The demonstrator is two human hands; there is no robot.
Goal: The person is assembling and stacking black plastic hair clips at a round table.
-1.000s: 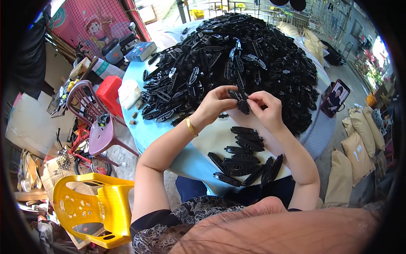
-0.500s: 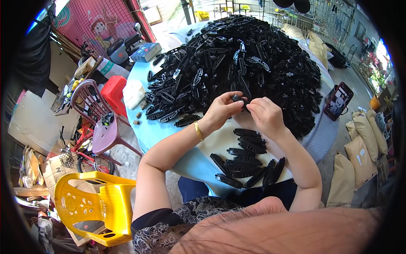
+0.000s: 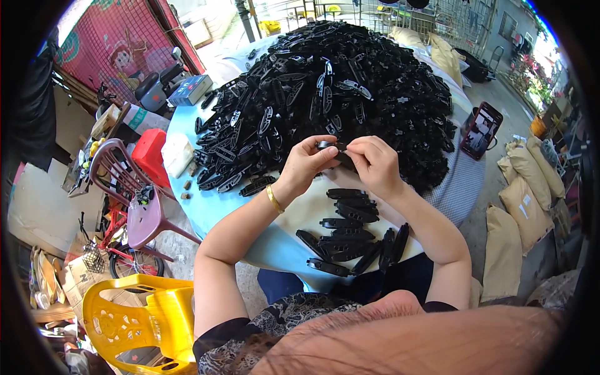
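Since the earlier frame both hands sit slightly higher, at the near edge of the heap of black plastic parts (image 3: 337, 87); the small black part (image 3: 330, 145) is now gripped level between them at frame centre; left hand (image 3: 307, 164) pinches its left end with thumb and fingertips, gold bangle (image 3: 274, 200) on the wrist; right hand (image 3: 374, 164) pinches the right end, fingers curled; the heap fills the upper centre of the light blue table (image 3: 206, 209); a smaller group of laid-out black pieces (image 3: 350, 240) lies below the hands; a phone (image 3: 480, 130) rests at upper right; a yellow plastic chair (image 3: 134, 322) stands at lower left.
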